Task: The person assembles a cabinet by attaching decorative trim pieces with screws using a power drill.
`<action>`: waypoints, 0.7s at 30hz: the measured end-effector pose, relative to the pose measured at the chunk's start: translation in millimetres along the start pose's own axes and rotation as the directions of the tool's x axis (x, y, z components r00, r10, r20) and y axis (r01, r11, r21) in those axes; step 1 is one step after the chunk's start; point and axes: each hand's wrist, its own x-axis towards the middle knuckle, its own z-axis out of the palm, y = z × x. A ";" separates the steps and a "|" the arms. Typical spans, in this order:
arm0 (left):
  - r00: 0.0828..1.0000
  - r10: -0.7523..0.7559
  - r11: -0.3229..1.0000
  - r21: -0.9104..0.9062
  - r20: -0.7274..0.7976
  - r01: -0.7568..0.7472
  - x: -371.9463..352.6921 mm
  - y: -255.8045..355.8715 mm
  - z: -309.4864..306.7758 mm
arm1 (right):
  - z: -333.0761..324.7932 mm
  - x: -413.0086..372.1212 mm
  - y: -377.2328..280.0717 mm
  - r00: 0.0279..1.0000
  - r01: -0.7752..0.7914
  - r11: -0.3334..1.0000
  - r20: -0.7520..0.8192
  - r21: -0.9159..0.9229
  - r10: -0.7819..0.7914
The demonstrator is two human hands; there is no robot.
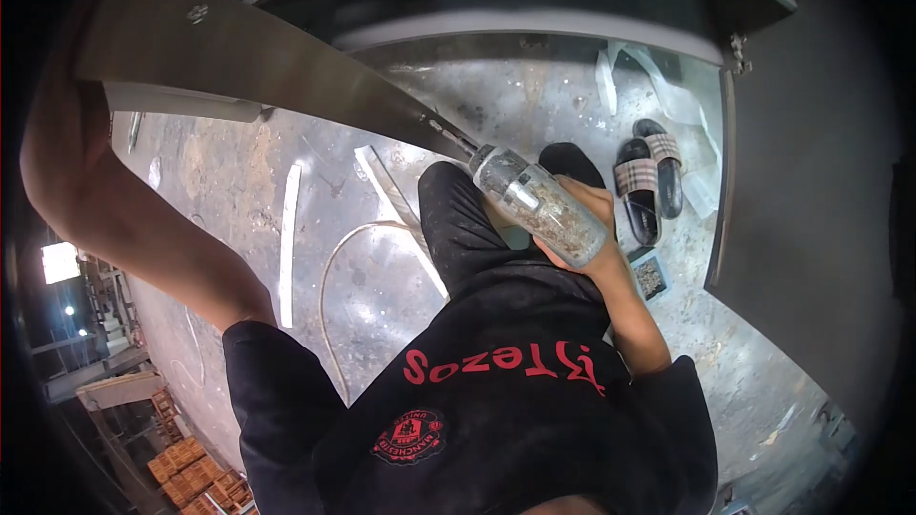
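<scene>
My right hand (599, 215) is wrapped round a worn, grey power drill (549, 210), whose body hides part of the fingers. The drill's long bit (448, 133) points up and left, its tip right at the edge of a long dark panel (248, 48). This panel slants across the upper left, in front of my raised left forearm (81, 138). My left hand is hidden at the panel's far left end, in the dark rim of the view.
Dark cabinet boards (534, 29) span the top, and a tall dark panel (811, 181) stands at right. Slippers (637, 191) and a small tray of screws (652, 277) lie on the floor. White strips (290, 243) and a cable (324, 286) lie left of my knees.
</scene>
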 end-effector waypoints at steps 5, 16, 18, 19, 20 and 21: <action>0.998 -0.057 0.995 0.080 0.013 0.056 -4.5 25.8 13.1 | 5.2 -0.5 6.5 1.000 -0.020 1.000 0.016 0.010 0.020; 0.916 0.392 0.839 0.373 0.089 -0.395 -0.6 3.1 7.0 | 4.0 3.1 6.9 0.999 0.036 0.999 -0.027 -0.007 -0.037; 0.763 0.613 0.623 0.468 0.206 -0.627 1.9 -6.2 4.8 | 5.1 3.6 7.5 0.998 0.049 0.998 -0.029 -0.025 -0.050; 0.679 0.677 0.508 0.486 0.285 -0.711 6.8 -15.8 -2.4 | 5.9 4.5 7.8 0.998 0.056 0.998 -0.033 -0.034 -0.057; 0.721 0.634 0.568 0.465 0.278 -0.679 9.1 -17.6 -6.7 | 6.2 5.0 7.8 0.998 0.051 0.998 -0.031 -0.043 -0.052; 0.761 0.589 0.625 0.444 0.271 -0.642 11.3 -18.1 -9.1 | 6.3 4.0 6.5 0.998 0.045 0.998 -0.029 -0.052 -0.047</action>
